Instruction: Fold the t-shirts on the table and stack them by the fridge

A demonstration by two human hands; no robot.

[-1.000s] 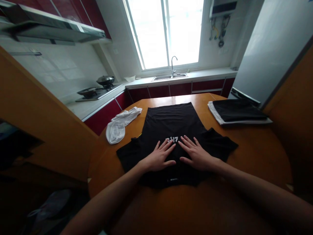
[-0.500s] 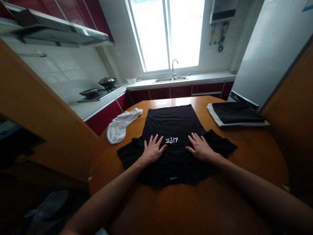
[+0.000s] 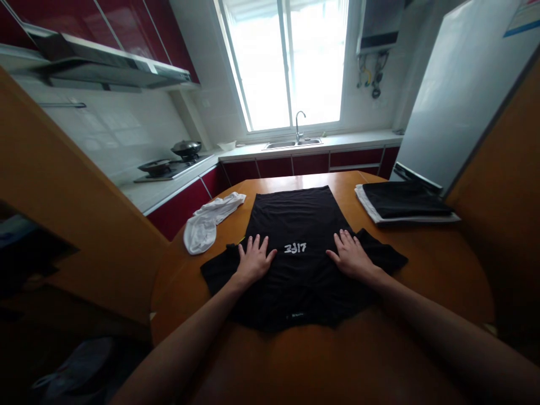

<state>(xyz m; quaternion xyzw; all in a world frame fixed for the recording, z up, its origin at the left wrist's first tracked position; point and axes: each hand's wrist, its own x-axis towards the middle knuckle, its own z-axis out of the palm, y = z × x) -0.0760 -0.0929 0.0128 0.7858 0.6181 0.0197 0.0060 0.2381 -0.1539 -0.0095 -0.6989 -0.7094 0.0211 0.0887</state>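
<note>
A black T-shirt [image 3: 295, 281] lies spread on the round wooden table [image 3: 295, 365], its hem toward the window and its collar toward me. White lettering shows at its middle. My left hand [image 3: 254, 260] rests flat on the shirt's left part, fingers spread, near the left sleeve. On the right part, my right hand [image 3: 351, 256] also lies flat with its fingers apart, beside the right sleeve. Neither hand grips the fabric.
Folded black and white clothes [image 3: 407, 201] lie at the table's back right. A crumpled white garment [image 3: 211, 220] is at the back left. Beyond the table are a counter with a sink [image 3: 293, 144], a stove [image 3: 169, 169] and a fridge [image 3: 451, 95].
My hands have slid a little farther apart over the shirt, the left one leftward and the right one slightly rightward. The camera view has shifted slightly.
</note>
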